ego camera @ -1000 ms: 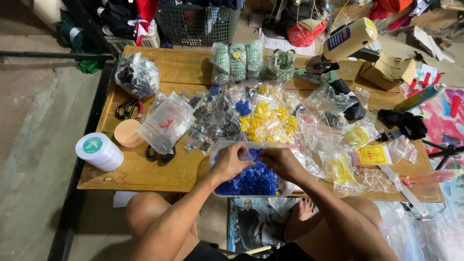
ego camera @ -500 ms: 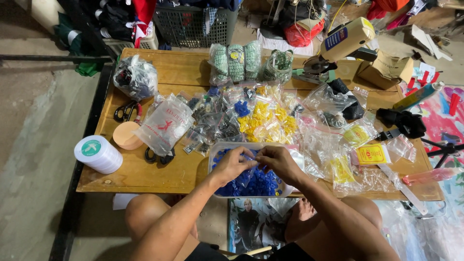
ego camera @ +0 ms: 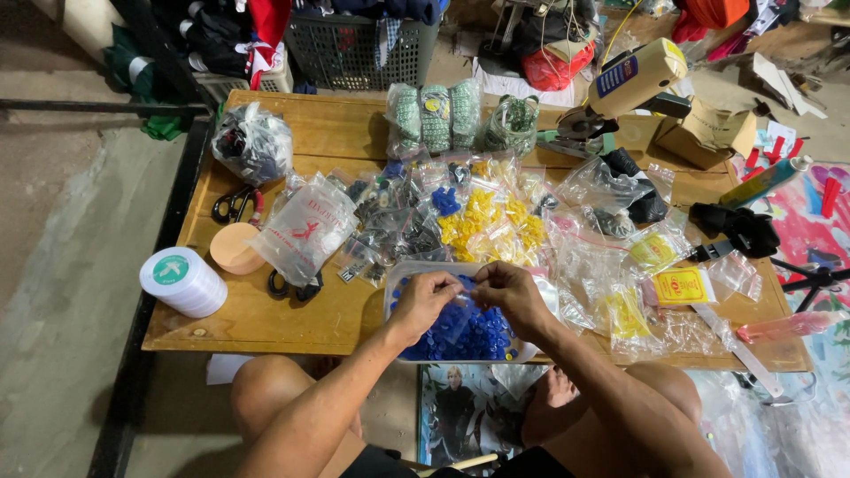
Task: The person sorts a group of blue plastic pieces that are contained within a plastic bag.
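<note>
**A:** What did the head camera show, looking down?

**B:** A person sat at a low wooden bench (ego camera: 266,323) crowded with small plastic bags. The left hand (ego camera: 423,301) and the right hand (ego camera: 506,292) met over a clear tray of blue pieces (ego camera: 469,335) at the bench's near edge, just in front of the knees.

**A:** What were the fingers doing?

**B:** On both hands the fingers were pinched nearly closed, tips drawn together toward each other. Between them sat something small, seemingly a clear little bag (ego camera: 464,299) with a blue piece; the view was too small to tell which hand truly gripped it.

**A:** Had anything changed from the second before?

**B:** Very little. The hands had stayed over the tray, shifting only slightly, with the fingertips drawn a touch closer together. The tray had not moved, nor had the bags around it. That suggested fine handling of one piece was under way, not a reach for something new.

**A:** What lay around them?

**B:** Bags of yellow pieces (ego camera: 482,221) sat just beyond the tray. To the left were a white tape roll (ego camera: 182,281), a round tan lid (ego camera: 234,248), black-handled scissors (ego camera: 235,204) and a clear bag with red print (ego camera: 305,228). Green rolls in wrap (ego camera: 434,117) stood at the far edge.
</note>
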